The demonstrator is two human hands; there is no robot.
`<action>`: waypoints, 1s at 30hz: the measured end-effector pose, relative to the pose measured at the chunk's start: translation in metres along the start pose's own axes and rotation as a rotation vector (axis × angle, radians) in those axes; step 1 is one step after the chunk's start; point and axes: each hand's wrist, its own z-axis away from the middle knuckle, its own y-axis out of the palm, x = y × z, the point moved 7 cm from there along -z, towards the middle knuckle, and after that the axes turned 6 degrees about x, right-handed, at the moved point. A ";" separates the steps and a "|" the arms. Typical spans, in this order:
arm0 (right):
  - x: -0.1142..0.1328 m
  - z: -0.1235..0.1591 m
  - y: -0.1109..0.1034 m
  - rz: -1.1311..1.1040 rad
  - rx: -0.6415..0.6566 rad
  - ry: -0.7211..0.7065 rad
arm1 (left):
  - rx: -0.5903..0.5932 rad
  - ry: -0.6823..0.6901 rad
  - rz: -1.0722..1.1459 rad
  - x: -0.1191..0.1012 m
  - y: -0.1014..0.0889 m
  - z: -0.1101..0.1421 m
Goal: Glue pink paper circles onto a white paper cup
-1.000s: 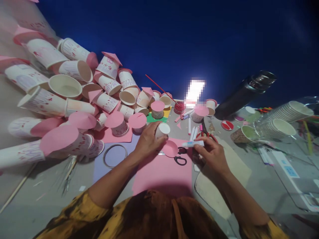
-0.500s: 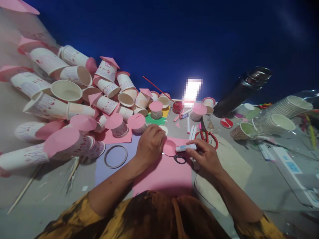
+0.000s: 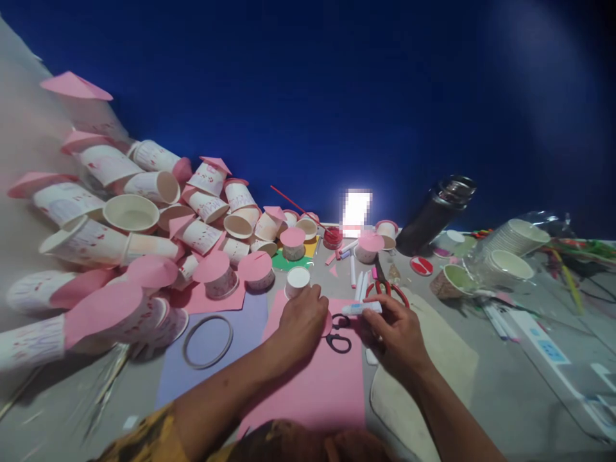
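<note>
My left hand (image 3: pixel 301 321) is closed, palm down, on the pink paper sheet (image 3: pixel 312 378); a pink paper circle shows only as a sliver at its right edge. A small white paper cup (image 3: pixel 297 281) stands just beyond its knuckles, apart from the fingers. My right hand (image 3: pixel 394 333) pinches a white glue stick (image 3: pixel 362 308) held level, its tip pointing left toward the left hand. Black-handled scissors (image 3: pixel 337 335) lie on the pink sheet between the two hands.
A big heap of decorated paper cups with pink lids (image 3: pixel 144 244) fills the left. A metal ring (image 3: pixel 208 332) lies on lilac paper. Red scissors (image 3: pixel 387 290), markers, a dark flask (image 3: pixel 430 212), stacked cups in a plastic bag (image 3: pixel 510 247) and a beige mat (image 3: pixel 433 372) sit right.
My left hand has set the small white cup down and now presses on the pink circle. The right hand brought the glue stick closer. The camera tilted up.
</note>
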 end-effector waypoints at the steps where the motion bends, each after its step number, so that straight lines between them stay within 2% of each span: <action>1: -0.004 0.000 -0.001 -0.067 0.000 0.037 | 0.012 -0.014 -0.004 0.001 0.000 -0.001; 4: -0.011 0.000 -0.004 -0.242 -0.038 0.100 | -0.066 -0.045 0.123 0.007 -0.006 0.001; 7: -0.009 0.002 -0.011 -0.278 -0.136 0.032 | -0.120 -0.175 0.528 0.025 -0.005 0.004; 10: 0.002 0.007 -0.012 -0.151 -0.153 -0.092 | -0.127 -0.301 1.127 0.037 0.009 0.006; 13: 0.030 0.013 -0.006 0.127 -0.121 -0.306 | -0.134 -0.314 1.602 0.033 0.021 0.004; 16: 0.063 0.021 0.005 0.384 -0.109 -0.575 | -0.138 -0.295 1.745 0.026 0.024 0.003; 19: 0.081 0.025 0.016 0.503 -0.118 -0.739 | -0.095 -0.281 1.948 0.018 0.025 0.003; 23: 0.085 0.026 0.028 0.551 -0.077 -0.807 | -0.011 -0.307 2.152 0.011 0.031 0.005; 27: 0.083 0.027 0.040 0.608 -0.020 -0.880 | -0.006 -0.253 2.292 0.007 0.035 0.003; 30: 0.079 0.026 0.047 0.701 0.016 -0.908 | 0.049 -0.231 2.360 0.002 0.038 0.003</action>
